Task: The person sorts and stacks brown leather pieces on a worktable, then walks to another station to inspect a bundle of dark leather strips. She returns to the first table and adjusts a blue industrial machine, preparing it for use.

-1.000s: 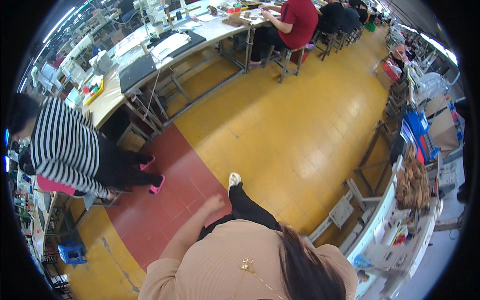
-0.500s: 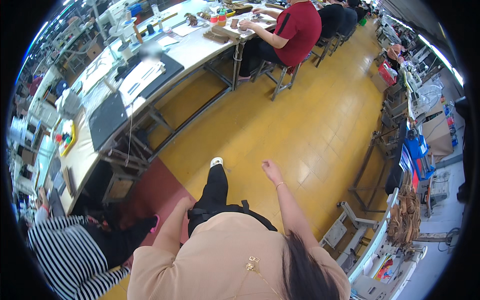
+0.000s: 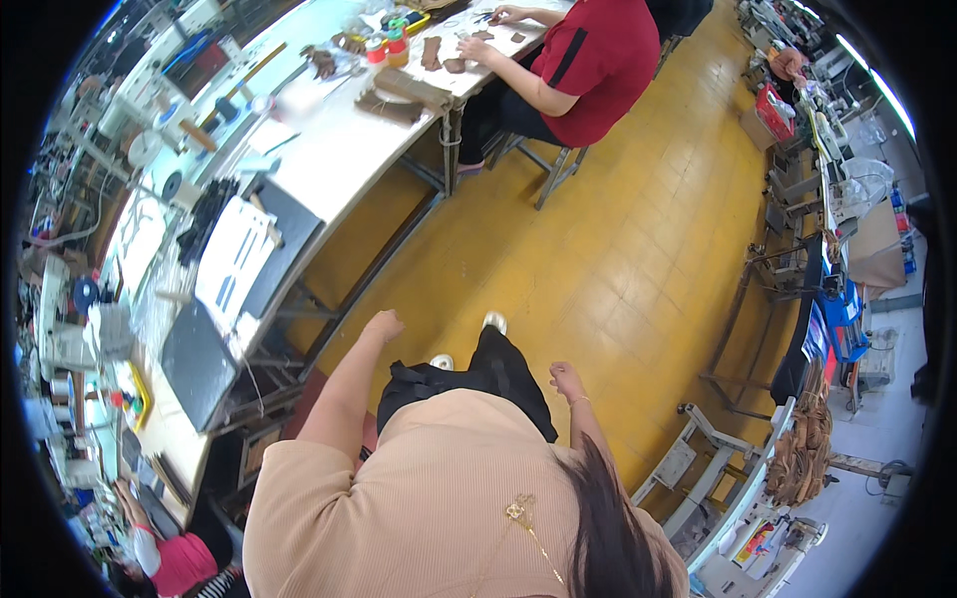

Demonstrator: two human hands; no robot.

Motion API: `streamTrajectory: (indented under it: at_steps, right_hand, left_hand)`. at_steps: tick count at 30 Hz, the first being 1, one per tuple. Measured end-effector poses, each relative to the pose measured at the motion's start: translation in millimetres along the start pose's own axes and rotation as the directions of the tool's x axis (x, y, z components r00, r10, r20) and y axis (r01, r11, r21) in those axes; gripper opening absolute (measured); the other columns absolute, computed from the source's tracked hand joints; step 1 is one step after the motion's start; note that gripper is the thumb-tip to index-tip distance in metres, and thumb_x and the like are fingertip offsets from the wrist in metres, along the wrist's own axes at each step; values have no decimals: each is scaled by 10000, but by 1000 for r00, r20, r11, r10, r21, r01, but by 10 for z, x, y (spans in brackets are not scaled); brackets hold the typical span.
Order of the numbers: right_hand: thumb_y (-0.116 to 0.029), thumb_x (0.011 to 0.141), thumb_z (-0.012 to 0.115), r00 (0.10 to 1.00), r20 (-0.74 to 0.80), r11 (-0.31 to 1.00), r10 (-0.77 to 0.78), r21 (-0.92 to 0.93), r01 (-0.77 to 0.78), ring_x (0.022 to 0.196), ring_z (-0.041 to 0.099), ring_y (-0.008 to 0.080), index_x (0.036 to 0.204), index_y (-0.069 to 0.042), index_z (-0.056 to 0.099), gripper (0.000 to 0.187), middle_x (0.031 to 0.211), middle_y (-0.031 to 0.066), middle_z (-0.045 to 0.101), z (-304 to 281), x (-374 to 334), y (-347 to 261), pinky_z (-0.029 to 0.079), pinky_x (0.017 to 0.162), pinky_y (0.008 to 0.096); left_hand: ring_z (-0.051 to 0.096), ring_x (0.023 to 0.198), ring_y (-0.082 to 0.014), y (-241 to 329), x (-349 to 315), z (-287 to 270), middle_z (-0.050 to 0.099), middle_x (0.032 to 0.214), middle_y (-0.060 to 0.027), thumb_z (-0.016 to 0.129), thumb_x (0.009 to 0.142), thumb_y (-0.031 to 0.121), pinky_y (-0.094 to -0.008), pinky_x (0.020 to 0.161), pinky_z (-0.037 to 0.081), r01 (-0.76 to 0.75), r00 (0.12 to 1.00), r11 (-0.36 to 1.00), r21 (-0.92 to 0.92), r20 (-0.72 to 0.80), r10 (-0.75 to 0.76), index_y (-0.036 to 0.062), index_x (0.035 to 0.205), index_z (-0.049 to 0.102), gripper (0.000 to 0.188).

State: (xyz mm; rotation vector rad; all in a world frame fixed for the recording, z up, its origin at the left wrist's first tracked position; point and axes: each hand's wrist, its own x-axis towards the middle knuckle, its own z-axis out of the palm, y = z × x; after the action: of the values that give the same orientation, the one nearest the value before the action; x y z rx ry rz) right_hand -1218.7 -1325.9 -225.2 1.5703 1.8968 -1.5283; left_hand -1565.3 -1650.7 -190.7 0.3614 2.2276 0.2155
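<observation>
My left hand [image 3: 384,326] hangs forward of my body over the yellow floor, its fingers curled with nothing visible in them. It is nearest to the long white worktable [image 3: 344,149] on the left but apart from it. Low at my right side is my right hand [image 3: 566,381], fingers loosely curled, a thin bracelet at its wrist, and no object showing. Neither hand touches anything. Below them my white shoes [image 3: 494,321] show mid-stride on the tiled floor.
A co-worker in red [image 3: 610,75] sits on a metal stool [image 3: 558,179], handling brown pieces [image 3: 431,52]. A dark mat [image 3: 199,364] lies at the table's near edge. On the right stand a metal frame [image 3: 678,468], a brown bundle [image 3: 802,448] and a red basket [image 3: 773,108].
I have moved forward along the aisle. My left hand has swung forward and my right hand back toward my body. The striped-clothed person at lower left has mostly left view.
</observation>
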Motion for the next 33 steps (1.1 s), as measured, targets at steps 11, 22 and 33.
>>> streamTrajectory:
  at_steps: [11, 22, 33]
  right_hand:
    - [-295, 871, 535, 971, 198, 807, -134, -546, 223, 919, 649, 338, 950, -47, 697, 306, 973, 181, 691, -713, 1715, -1701, 494, 825, 421]
    - [-283, 869, 572, 932, 34, 884, -361, -306, 354, 759, 624, 183, 1040, -52, 648, 298, 873, 116, 641, -765, 3428, -3956, 508, 674, 291]
    - [-210, 845, 633, 872, 348, 711, -346, -510, 485, 981, 648, 336, 1106, -30, 656, 318, 1035, 217, 668, 639, 3230, -5125, 499, 893, 399]
  left_hand:
    - [555, 1193, -338, 1534, 1234, -871, 596, 1259, -202, 636, 824, 343, -405, 997, 455, -121, 987, 987, -108, 96, 132, 67, 1226, 615, 488]
    - [615, 650, -141, 1508, 2380, -2555, 638, 807, -87, 577, 914, 279, -285, 567, 505, -85, 961, 325, -942, -163, -223, -27, 946, 650, 317]
    - [489, 1217, -456, 1284, 3462, -3763, 472, 1264, -380, 732, 661, 655, -461, 1021, 414, 138, 656, 454, -880, -262, -708, -178, 1302, 265, 1150]
